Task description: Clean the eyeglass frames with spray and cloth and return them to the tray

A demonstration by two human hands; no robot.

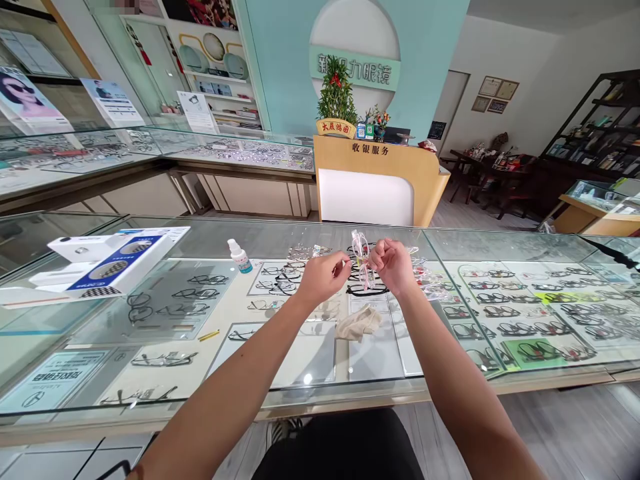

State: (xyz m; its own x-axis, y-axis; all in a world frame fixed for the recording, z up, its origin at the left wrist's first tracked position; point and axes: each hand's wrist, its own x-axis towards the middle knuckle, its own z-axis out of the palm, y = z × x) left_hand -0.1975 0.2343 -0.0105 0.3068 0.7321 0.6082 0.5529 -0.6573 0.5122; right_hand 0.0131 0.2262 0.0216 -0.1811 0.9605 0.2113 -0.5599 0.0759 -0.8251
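My right hand is closed on a pair of pink, clear-framed glasses, held upright above the glass counter. Just left of the glasses, my left hand has its fingers pinched together; a small pale thing shows at the fingertips, too small to name. A crumpled beige cloth lies on the glass below and between my hands. Farther left stands a small white spray bottle with blue-green liquid at its base.
Rows of glasses lie inside the glass counter. A blue and white display box stands at the left, with a yellow pen-like item nearer. Beyond is a wooden cashier desk.
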